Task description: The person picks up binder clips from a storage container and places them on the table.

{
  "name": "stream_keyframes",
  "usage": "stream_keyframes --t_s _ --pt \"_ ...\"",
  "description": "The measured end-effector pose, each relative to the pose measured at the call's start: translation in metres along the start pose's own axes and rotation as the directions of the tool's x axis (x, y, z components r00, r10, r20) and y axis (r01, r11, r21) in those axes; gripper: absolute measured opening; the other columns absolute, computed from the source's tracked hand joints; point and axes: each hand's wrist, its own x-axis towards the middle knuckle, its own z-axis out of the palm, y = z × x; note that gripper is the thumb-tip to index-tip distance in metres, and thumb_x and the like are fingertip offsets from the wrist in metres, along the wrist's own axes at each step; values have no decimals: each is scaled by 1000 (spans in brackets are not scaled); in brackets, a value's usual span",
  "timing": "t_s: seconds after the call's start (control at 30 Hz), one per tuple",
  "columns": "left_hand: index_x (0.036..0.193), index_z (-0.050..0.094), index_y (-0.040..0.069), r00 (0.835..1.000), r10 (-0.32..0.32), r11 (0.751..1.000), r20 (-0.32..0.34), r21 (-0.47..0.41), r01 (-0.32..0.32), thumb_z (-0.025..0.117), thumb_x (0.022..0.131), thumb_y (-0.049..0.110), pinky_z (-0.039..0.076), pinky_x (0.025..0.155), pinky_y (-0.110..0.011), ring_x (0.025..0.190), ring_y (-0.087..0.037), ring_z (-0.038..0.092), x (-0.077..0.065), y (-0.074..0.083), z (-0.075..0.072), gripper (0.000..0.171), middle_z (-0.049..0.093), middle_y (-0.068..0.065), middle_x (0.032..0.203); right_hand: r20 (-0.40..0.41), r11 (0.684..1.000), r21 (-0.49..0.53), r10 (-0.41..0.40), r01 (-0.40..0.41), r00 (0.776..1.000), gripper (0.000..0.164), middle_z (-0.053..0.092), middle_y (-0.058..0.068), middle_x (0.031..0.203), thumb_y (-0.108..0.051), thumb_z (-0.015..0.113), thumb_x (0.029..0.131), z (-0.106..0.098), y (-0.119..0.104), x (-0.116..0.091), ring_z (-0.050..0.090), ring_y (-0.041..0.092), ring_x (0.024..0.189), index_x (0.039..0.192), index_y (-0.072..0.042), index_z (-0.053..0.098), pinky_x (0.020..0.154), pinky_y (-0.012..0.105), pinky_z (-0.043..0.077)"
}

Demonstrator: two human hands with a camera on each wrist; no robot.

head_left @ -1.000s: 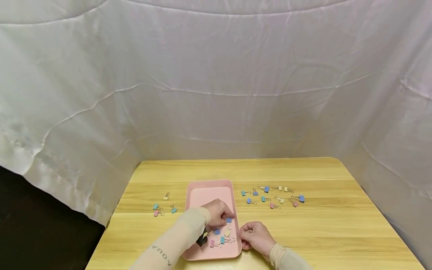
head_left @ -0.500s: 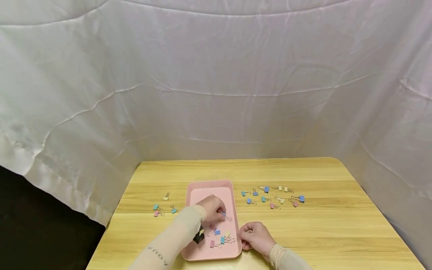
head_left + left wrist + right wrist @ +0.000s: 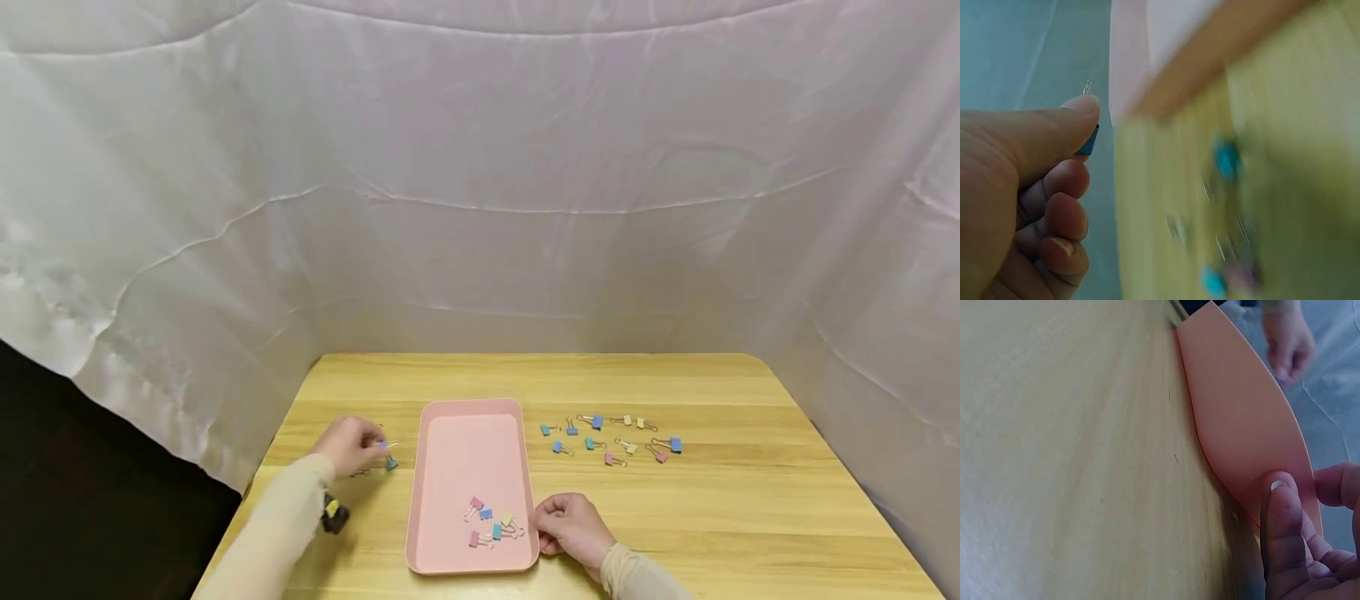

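My left hand pinches a blue binder clip between thumb and forefinger, its wire handles pointing up past the thumb in the left wrist view. It hovers over the table left of the pink tray. Beneath and beside it lie several small clips, among them a teal binder clip, some partly hidden by the hand. My right hand pinches the tray's right wall near the front corner, thumb outside and forefinger at the rim. In the tray's front part lie several binder clips, including a pink clip and a yellow clip.
Right of the tray, several blue, teal, yellow and pink clips are spread on the wooden table, such as a blue binder clip at the far right. A pale curtain hangs behind and along the sides.
My left hand has carried a blue binder clip up out of the tray and leftward to above the clips on the left. My right hand keeps its grip on the tray.
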Motion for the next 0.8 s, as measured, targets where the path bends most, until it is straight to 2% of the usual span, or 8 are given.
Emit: stream_keyframes --t_s 0.07,0.17,0.23,0.33,0.5,0.67,0.73,0.8 --pt "79 71 13 999 -42 999 -14 8 42 75 82 13 41 54 -25 57 -8 46 -17 -18 -5 5 53 9 61 2 1000 -1 -1 1 1000 17 63 4 67 -9 64 88 1 -1 -1 58 11 56 91 8 61 53 25 51" --pt "76 70 14 997 -83 997 2 8 83 78 80 12 41 53 -24 55 -8 46 -40 -38 -5 8 53 9 60 3 1000 -4 -4 4 1000 16 63 5 67 -8 64 87 1 -2 -2 58 11 56 91 7 61 53 25 52" --pt "75 69 14 996 -89 996 23 5 89 79 78 12 41 52 -24 54 -7 46 -51 -46 -1 10 53 9 60 0 1000 -10 -8 8 1000 16 63 5 67 -8 64 87 1 -3 -2 58 11 56 91 7 62 53 25 52" --pt "74 69 13 995 -90 996 39 -8 91 81 75 11 43 53 -24 55 -7 48 -60 -54 6 12 55 9 61 -6 1000 -17 -13 13 1000 16 63 5 67 -8 64 88 0 -3 -2 58 11 56 91 8 62 53 26 52" --pt "73 69 13 994 -104 994 30 21 103 82 73 8 43 55 -24 58 -7 48 -62 -58 16 14 55 9 63 -6 1000 -16 -15 15 1000 16 63 5 67 -8 64 88 0 -3 -2 58 11 56 91 8 62 53 26 52" --pt "65 61 12 984 -177 984 20 23 177 81 76 14 38 52 -24 52 -8 43 -56 -48 16 23 46 8 57 0 1000 -9 -19 19 1000 16 63 5 67 -8 65 87 1 -4 -2 58 11 56 90 7 61 52 25 52" --pt "64 58 12 988 -155 987 9 35 154 80 78 17 38 53 -24 53 -7 41 -49 -37 14 27 43 8 57 0 1000 -10 -21 21 1000 15 63 5 66 -8 65 87 1 -5 -2 58 11 56 89 7 61 52 25 51" --pt "68 62 11 997 -81 996 -2 39 81 80 78 17 39 54 -24 54 -6 41 -39 -21 13 21 44 9 58 -3 1000 -12 -23 23 1000 15 63 5 66 -8 65 86 0 -6 -1 58 11 56 88 7 61 52 25 52"
